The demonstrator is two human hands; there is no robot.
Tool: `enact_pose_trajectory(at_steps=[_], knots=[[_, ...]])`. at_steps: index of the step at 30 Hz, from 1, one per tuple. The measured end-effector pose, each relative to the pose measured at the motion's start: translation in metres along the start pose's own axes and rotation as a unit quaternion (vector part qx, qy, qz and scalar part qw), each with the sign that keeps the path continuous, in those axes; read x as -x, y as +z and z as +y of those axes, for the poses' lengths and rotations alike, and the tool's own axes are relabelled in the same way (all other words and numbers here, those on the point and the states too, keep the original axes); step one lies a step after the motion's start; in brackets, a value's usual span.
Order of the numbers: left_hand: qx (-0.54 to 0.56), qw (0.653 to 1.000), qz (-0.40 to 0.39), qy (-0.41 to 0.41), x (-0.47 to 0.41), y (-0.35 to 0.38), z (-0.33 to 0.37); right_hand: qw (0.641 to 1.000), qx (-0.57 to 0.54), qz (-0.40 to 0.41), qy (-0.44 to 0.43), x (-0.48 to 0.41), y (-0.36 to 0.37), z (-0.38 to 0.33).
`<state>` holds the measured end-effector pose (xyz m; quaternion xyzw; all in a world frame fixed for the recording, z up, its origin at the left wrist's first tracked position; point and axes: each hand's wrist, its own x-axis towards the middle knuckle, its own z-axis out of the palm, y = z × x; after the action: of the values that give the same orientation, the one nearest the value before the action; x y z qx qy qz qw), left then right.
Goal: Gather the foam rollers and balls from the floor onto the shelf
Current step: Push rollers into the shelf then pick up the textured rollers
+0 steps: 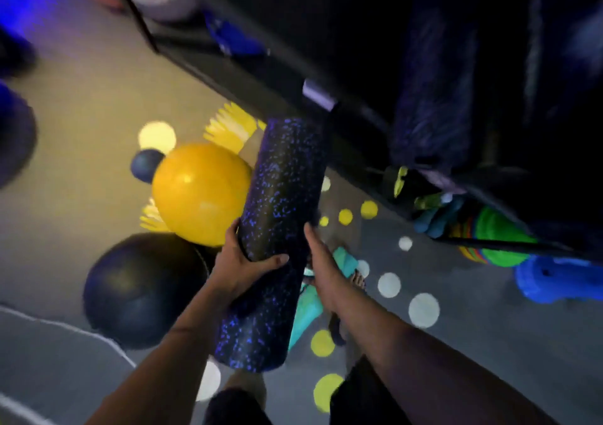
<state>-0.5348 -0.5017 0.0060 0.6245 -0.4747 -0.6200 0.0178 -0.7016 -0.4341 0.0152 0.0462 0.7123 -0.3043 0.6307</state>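
Observation:
A long black foam roller [277, 216] with blue speckles is held off the floor in the middle of the head view, its far end near the dark shelf [293, 66]. My left hand [241, 261] grips it from the left, thumb across its front. My right hand [321, 261] lies against its right side; its fingers are hidden behind the roller. On the floor to the left lie a yellow ball [200, 193], a large dark ball [140, 291] and a small dark ball [145, 165].
Flat yellow and white spot markers [390, 284] dot the grey floor. A teal item [308, 313] lies under the roller. A stack of coloured cones [496, 232] and a blue object [561, 281] sit at the right by the shelf. Yellow fringed pieces [231, 127] lie behind the ball.

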Motion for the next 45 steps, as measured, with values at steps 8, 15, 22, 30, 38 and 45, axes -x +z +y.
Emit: enact_pose_trajectory(at_steps=[8,15,22,30,38,45], knots=[[0.162,0.977,0.033,0.137,0.134,-0.013,0.24,0.979,0.08,-0.028,-0.187,0.205,-0.05,-0.156],[0.138,0.968,-0.01,0.211,0.17,0.064,0.357,0.959,-0.025,0.017,-0.282,0.238,-0.155,-0.177],[-0.064,0.974,-0.045,0.213,0.161,0.146,0.358,0.939,0.045,0.286,-0.185,0.215,-0.287,-0.263],[-0.109,0.978,-0.009,0.178,0.153,0.169,0.339,0.904,0.219,0.348,-0.113,0.152,-0.36,-0.273],[-0.118,0.986,-0.001,0.116,0.156,0.146,0.312,0.718,0.371,0.46,-0.367,0.172,-0.305,-0.222],[-0.145,0.986,-0.027,0.081,0.155,0.111,0.238,0.725,0.42,0.391,-0.38,0.183,-0.218,-0.113]])
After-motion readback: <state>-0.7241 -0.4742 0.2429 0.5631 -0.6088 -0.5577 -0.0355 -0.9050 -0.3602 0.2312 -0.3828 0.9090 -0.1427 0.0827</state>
